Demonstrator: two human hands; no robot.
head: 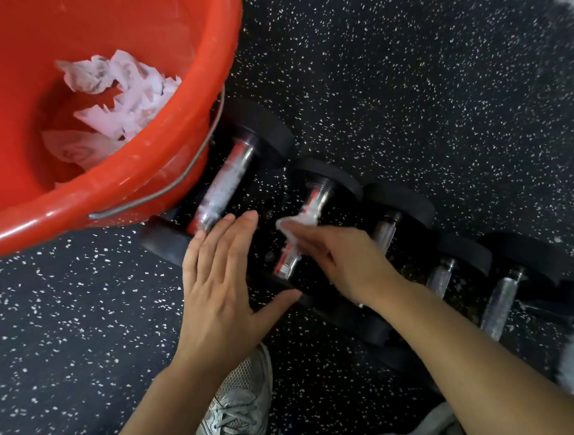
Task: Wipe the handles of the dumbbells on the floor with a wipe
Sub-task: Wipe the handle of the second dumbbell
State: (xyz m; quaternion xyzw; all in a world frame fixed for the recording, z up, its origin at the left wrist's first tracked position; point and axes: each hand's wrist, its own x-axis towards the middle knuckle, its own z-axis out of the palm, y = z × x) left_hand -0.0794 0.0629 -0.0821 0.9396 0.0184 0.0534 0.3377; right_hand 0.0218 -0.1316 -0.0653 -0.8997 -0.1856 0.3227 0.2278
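Pinching a soft, crumpled white wipe (291, 224) against the knurled chrome handle (300, 230) of the second black-ended dumbbell on the speckled floor (406, 87), the right hand (344, 261) worked mid-bar; the weight probably stayed put unaided. The left hand (222, 284) lay flat, fingers spread, empty. A red plastic bucket (159, 179) of used wipes crowded the first dumbbell (221, 184).

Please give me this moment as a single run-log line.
right hand: wipe on second dumbbell handle | left hand: open, steadying | red bucket: used wipes
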